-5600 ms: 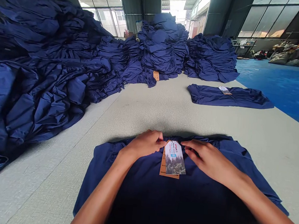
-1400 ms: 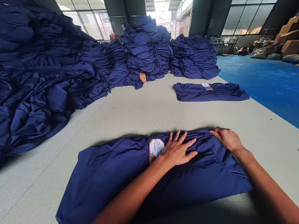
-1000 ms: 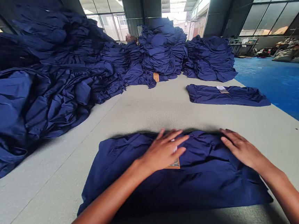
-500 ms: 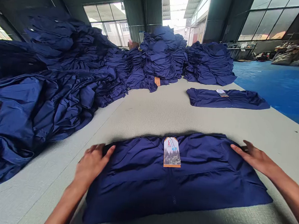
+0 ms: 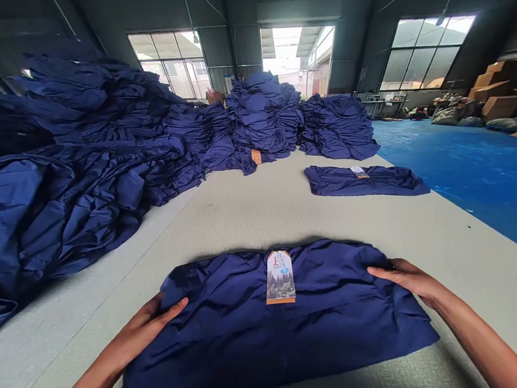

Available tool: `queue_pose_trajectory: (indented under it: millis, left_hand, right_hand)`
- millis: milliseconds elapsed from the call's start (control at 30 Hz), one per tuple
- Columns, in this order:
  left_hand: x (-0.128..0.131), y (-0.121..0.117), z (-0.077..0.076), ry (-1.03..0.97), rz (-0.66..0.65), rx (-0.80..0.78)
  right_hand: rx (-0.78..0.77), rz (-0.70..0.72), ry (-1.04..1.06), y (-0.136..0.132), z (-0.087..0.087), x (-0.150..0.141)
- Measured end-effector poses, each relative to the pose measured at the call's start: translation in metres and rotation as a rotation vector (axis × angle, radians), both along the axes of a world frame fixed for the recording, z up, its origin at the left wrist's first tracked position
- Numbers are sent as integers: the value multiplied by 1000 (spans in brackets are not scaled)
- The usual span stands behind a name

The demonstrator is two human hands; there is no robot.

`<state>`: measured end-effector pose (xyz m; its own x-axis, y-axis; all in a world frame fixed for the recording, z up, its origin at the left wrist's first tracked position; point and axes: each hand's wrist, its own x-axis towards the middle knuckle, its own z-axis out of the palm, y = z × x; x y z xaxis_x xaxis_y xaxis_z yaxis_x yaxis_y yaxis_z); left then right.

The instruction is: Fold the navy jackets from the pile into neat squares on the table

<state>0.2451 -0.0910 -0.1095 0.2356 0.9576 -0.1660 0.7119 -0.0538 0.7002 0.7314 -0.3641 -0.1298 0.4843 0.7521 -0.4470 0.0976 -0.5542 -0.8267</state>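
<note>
I'm keeping the navy garment (image 5: 273, 340) lying lengthwise across the grey table (image 5: 257, 212), hang tag (image 5: 281, 277) up, the left hand (image 5: 135, 334) cupping its near-left end, the right hand (image 5: 403, 276) resting open on its right end (neither clenching).

Quick count from this shot: 2 hands, left hand (image 5: 131, 334) and right hand (image 5: 407, 277), and 2 folded navy garments on the table (image 5: 256, 224), the near garment (image 5: 273, 340) and the far garment (image 5: 363, 182). Each one has a tag, so that's the near hang tag (image 5: 281, 277) and the far hang tag (image 5: 359, 172), plus 1 orange tag (image 5: 256, 156) at the foot of the heaps, so 3 tags total. Behind those are 3 heaps of navy garments: left heap (image 5: 71, 165), middle heap (image 5: 260, 118) and right heap (image 5: 339, 128) - way too many pieces to count. Back of the shed has 1 open doorway (image 5: 295, 58) and 2 big windows, left window (image 5: 168, 59) and right window (image 5: 427, 52). Cardboard boxes (image 5: 497, 97) on the far right - at least 4, can't be sure of the exact number.
</note>
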Motion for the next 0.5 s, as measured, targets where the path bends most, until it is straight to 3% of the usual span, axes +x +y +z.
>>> queue_pose_trajectory:
  millis: [167,333,500]
  left_hand:
    - [14,-13,8,-238,84,-167]
    - [9,-14,-1,-355,171,-461]
    - [12,-22,-8,-543,268,-497]
  right_hand:
    - [5,-111,311,-7,4,-16]
    - [99,-231,371,-21,9,-27]
    - [142,-148,574,-31,15,-29]
